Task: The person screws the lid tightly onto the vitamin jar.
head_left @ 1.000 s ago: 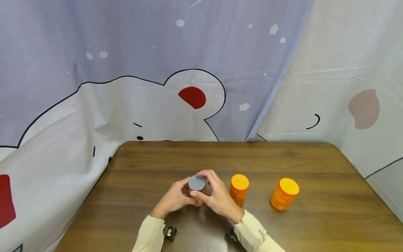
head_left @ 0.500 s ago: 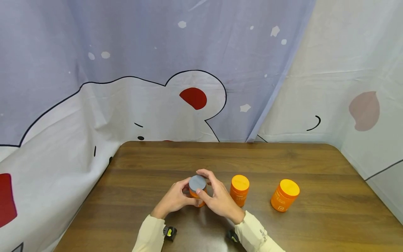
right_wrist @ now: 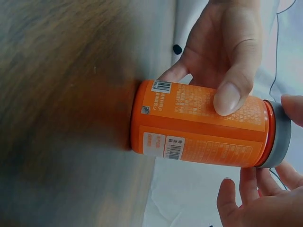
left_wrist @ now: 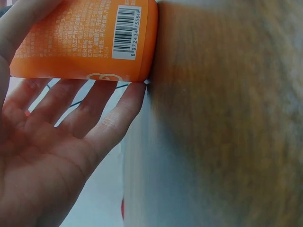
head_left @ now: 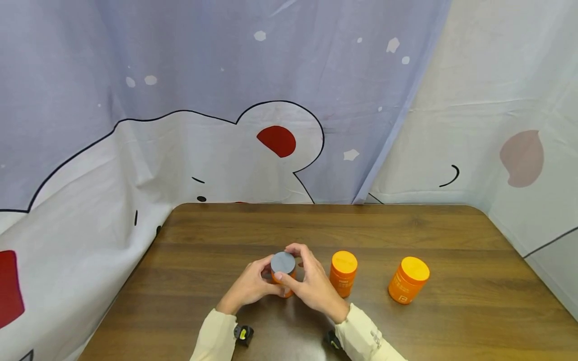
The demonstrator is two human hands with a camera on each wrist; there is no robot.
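An orange jar (right_wrist: pixel 203 125) with a grey lid (head_left: pixel 283 263) stands upright on the wooden table, between both hands. My left hand (head_left: pixel 252 285) holds its body, thumb on the near side and fingers round the far side. Around the lid curl the thumb and fingers of my right hand (head_left: pixel 315 282). The right wrist view shows printed labels and a barcode on the orange side, and the lid sits on the jar's top. In the left wrist view, my left hand (left_wrist: pixel 57 142) has its fingers along the jar's lower part, its base at the tabletop.
Two more orange jars, with yellow-orange lids, are on the table (head_left: pixel 217 225) to the right: a nearer one (head_left: pixel 344 273) close by my right hand and a farther one (head_left: pixel 408 280). A patterned curtain (head_left: pixel 203 60) hangs behind the table and along its sides.
My right thumb and fingers shift round the lid's rim: the thumb slides right, then back left. My left hand keeps its hold on the jar, which stays in place.
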